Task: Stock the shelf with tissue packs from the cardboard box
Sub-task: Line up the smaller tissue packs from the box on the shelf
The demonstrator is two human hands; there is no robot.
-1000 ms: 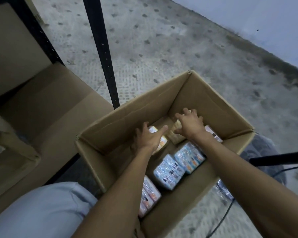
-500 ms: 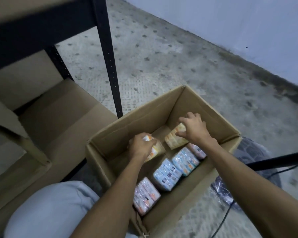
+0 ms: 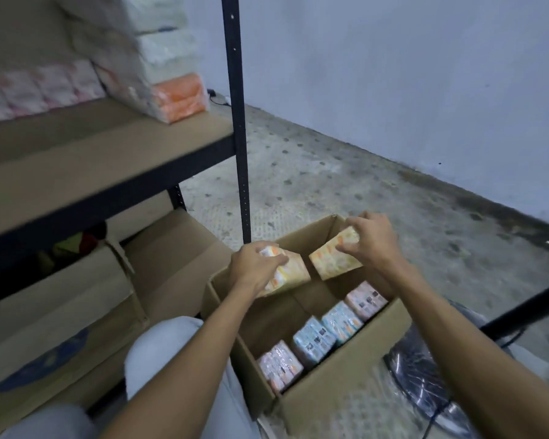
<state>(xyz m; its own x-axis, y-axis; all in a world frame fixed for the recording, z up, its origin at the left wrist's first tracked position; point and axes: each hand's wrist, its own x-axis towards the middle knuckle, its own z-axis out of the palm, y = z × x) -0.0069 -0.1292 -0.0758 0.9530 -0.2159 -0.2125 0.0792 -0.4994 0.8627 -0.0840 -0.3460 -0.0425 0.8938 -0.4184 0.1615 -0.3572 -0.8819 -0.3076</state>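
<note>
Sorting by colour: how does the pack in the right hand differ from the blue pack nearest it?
The yellow-orange tissue pack is tilted, lifted in the grip of the right hand; the pale blue tissue pack stands untouched in a row inside the brown cardboard box. Both are plastic-wrapped, similar in size.
</note>
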